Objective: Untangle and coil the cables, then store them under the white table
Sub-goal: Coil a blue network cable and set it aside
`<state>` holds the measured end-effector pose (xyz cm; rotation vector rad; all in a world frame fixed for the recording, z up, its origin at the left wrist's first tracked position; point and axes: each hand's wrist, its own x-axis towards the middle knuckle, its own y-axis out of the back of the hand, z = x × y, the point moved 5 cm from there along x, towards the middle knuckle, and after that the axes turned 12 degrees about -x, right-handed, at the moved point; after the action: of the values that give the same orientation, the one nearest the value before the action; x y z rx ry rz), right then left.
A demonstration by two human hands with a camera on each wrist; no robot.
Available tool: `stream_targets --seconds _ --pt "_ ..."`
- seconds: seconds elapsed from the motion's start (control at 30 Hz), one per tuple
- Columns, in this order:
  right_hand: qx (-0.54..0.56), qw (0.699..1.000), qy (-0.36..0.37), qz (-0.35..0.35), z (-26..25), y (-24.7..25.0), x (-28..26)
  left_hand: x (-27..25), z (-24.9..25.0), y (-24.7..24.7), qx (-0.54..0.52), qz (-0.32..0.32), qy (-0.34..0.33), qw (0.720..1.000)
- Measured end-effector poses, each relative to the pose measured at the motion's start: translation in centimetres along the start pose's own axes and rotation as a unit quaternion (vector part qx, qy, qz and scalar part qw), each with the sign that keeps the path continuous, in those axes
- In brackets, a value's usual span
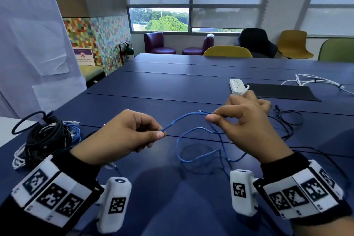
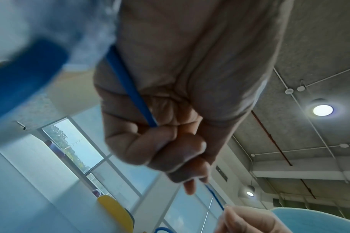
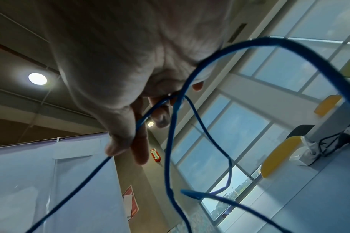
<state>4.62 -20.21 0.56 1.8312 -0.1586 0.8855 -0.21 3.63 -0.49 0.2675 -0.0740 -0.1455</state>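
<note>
Blue cable (image 1: 188,114) held up above the blue bench (image 1: 172,82), a short span arching between both hands, rest hanging in loose loops below the right hand (image 1: 247,120). Left hand (image 1: 122,134) fingers curled, pinching the cable; right-hand thumb and forefinger pinching it too. Tangled cable pile (image 1: 44,138) on the bench left of the blue cable, white power strip (image 1: 237,86) beyond it.

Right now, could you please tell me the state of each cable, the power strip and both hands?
blue cable: lifted, loosely looped, uncoiled
left hand: pinching blue cable
right hand: pinching blue cable
cable pile: tangled
white cable: loose
power strip: nothing plugged in
</note>
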Motion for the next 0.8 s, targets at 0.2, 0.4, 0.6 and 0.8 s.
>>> stream_targets --seconds 0.2,0.4,0.6,0.8 --pt "-0.097 0.995 -0.020 0.016 1.1 -0.4 0.0 -1.1 -0.4 -0.4 0.011 -0.018 0.010 1.000" --pt "-0.117 0.992 0.020 0.042 -0.1 -0.6 -0.4 -1.4 0.2 -1.4 -0.245 0.083 -0.008 0.966" --pt "-0.112 0.994 0.014 0.012 0.6 -1.6 -0.5 -1.6 1.1 -3.7 -0.300 0.096 -0.069 0.947" --pt "0.066 0.993 -0.045 0.082 1.5 0.0 -0.6 -1.4 0.1 -4.7 -0.294 0.062 -0.023 0.953"
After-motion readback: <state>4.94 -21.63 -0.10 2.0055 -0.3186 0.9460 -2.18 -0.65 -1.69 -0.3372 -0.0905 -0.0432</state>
